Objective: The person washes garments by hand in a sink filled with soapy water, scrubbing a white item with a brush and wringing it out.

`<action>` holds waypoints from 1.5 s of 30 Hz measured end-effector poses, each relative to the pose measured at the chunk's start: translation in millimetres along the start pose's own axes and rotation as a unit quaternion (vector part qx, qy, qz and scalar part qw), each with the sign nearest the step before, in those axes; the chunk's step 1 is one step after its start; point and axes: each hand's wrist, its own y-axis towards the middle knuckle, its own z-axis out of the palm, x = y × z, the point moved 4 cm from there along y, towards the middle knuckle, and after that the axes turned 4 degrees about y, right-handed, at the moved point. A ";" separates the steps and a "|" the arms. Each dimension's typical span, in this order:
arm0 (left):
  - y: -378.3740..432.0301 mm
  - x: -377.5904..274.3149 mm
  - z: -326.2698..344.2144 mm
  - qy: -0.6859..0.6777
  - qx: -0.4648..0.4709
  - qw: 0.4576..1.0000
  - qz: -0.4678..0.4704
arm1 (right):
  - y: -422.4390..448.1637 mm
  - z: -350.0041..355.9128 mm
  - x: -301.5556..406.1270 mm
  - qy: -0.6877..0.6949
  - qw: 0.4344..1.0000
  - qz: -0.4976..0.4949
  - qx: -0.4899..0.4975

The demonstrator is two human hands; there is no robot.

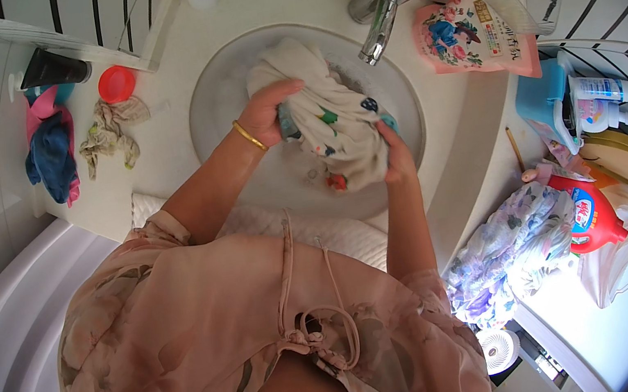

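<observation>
A bunched cream cloth [329,100] with small coloured prints hangs over the round wash basin [207,114]. It looks like a garment, though its folds hide the shape. My left hand [269,113], with a gold bangle at the wrist, grips its left side with the thumb on top. At the lower right edge, my right hand [397,151] holds the same cloth, fingers partly hidden beneath it. Sudsy water shows in the basin around the cloth. The chrome faucet [383,16] reaches over the basin's upper right; I cannot tell whether water runs from it.
Left on the counter lie small cloths [113,130], a dark blue cloth [51,159], a red lid [116,84] and a black tube [54,67]. At right are a pink printed pouch [468,39], a blue box [544,98], a floral cloth [515,243] and a red detergent bottle [595,217].
</observation>
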 end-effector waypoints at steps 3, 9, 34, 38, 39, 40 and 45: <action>15.8 25.1 -45.4 -0.019 -0.122 0.992 -0.039 | 60.9 -19.0 -8.6 -0.061 0.987 -0.087 -0.118; 20.2 45.2 -98.9 -0.073 -0.212 0.972 -0.064 | 82.9 40.0 -34.3 -0.729 0.569 -0.284 -0.253; 15.7 43.2 -70.5 -0.100 -0.117 0.984 -0.086 | 35.6 96.8 -86.4 -0.720 0.516 -0.460 -0.070; 29.1 53.2 -78.2 -0.090 -0.168 0.977 -0.094 | 79.4 67.2 -26.6 -0.612 0.643 -0.367 -0.276; 28.4 57.4 -74.4 -0.092 -0.159 0.978 -0.096 | 91.0 52.5 -8.5 -0.564 0.693 -0.351 -0.280; 29.4 58.3 -68.8 -0.092 -0.147 0.980 -0.096 | 104.2 28.7 -3.0 -0.416 0.833 -0.260 -0.256; 28.8 44.0 -76.9 -0.077 -0.238 0.966 -0.070 | 93.5 10.7 -19.1 -0.525 0.697 -0.314 -0.374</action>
